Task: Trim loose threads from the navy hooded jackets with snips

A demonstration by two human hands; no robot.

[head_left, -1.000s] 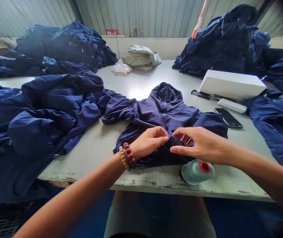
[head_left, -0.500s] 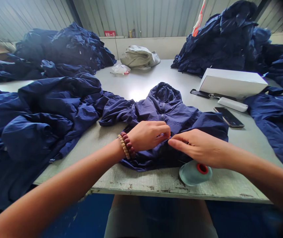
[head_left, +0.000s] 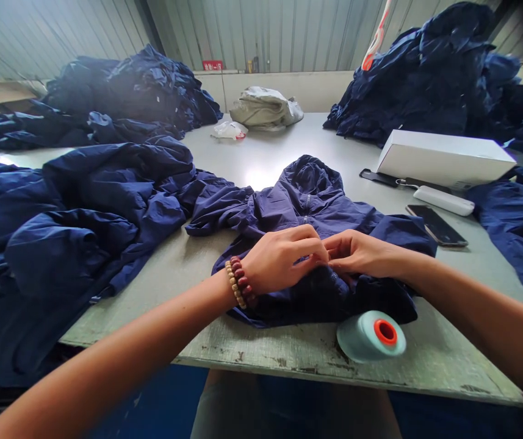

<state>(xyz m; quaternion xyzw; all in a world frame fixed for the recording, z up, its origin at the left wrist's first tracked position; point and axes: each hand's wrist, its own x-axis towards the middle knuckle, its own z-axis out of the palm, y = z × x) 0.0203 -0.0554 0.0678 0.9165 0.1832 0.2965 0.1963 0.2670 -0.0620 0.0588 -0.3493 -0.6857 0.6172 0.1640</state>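
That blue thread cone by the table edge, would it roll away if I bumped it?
Probably yes: the thread cone lies on its side, so its round body should roll. It sits close to the table's front edge, so it could drop off. The wound thread looks dense, so it likely feels solid, not fragile.

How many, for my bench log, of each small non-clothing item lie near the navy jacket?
Thread cone: 1
Smartphone: 1
White cardboard box: 1
White oblong device: 1
Black flat strip: 1
Total: 5
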